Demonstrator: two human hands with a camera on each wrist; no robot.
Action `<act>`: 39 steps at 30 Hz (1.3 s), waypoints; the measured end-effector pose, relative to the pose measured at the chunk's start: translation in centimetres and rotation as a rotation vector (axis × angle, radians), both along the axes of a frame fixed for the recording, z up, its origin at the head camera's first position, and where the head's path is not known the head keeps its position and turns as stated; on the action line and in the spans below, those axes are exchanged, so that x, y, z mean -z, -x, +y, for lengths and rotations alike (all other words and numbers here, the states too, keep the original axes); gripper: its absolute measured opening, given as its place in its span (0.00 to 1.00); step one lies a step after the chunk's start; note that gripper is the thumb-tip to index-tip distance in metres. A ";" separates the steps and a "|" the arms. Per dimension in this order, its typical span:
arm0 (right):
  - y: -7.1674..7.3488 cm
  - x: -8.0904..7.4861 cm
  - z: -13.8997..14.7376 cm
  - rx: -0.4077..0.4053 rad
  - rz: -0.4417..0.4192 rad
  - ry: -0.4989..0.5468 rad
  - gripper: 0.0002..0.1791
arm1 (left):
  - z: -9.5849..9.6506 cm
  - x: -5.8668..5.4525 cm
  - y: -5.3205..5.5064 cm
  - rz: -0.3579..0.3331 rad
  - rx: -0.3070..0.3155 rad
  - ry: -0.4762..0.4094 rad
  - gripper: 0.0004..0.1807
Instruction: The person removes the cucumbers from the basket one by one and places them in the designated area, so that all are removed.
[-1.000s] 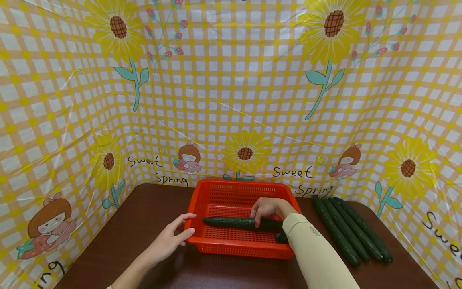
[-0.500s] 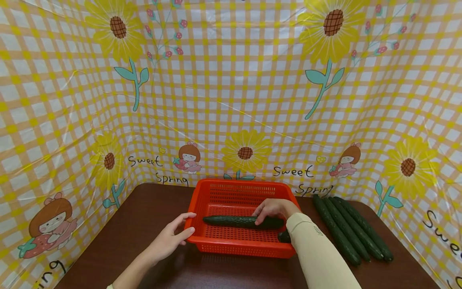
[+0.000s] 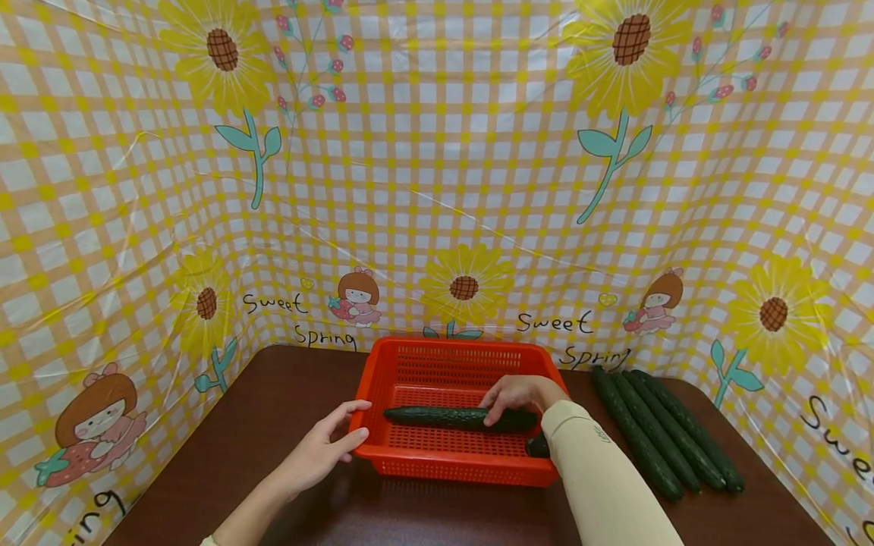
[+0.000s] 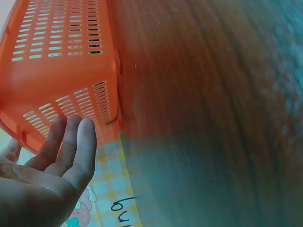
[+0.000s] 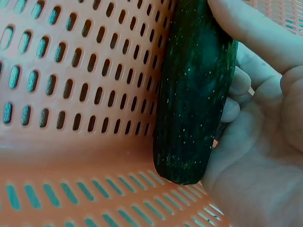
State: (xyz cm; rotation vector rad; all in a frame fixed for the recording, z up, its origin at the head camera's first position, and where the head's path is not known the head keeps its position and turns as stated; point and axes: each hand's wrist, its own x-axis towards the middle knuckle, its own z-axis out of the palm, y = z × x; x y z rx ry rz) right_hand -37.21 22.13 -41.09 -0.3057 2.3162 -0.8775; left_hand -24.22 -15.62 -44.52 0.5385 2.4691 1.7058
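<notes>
A long dark green cucumber [image 3: 437,417] lies crosswise in the red plastic basket [image 3: 464,472]. My right hand [image 3: 519,396] holds its right part, thumb on the near side and fingers on the far side. In the right wrist view, the cucumber [image 5: 194,99] lies against the perforated basket [image 5: 85,61], with the right hand's curled fingertips showing beside it. My left hand [image 3: 319,449] holds the basket's left rim, thumb and index finger over the edge. Seen from the left wrist, the left hand's [image 4: 57,165] other fingers rest against the basket's outer wall [image 4: 61,75].
Several cucumbers [image 3: 658,436] lie side by side on the dark brown table [image 3: 300,379], right of the basket. A small black object [image 3: 537,446] shows by the right cuff. A checked, flower-printed cloth [image 3: 423,189] hangs behind and along both sides.
My right hand and forearm have shifted slightly right, uncovering more of the cucumber's right end. Between half a second ago and now, hardly anything moves. The left hand stays at the basket rim.
</notes>
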 end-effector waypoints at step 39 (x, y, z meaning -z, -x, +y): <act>0.5 -1.0 0.2 -0.024 0.141 0.100 0.10 | 0.0 0.3 0.1 -0.019 -0.022 -0.028 0.26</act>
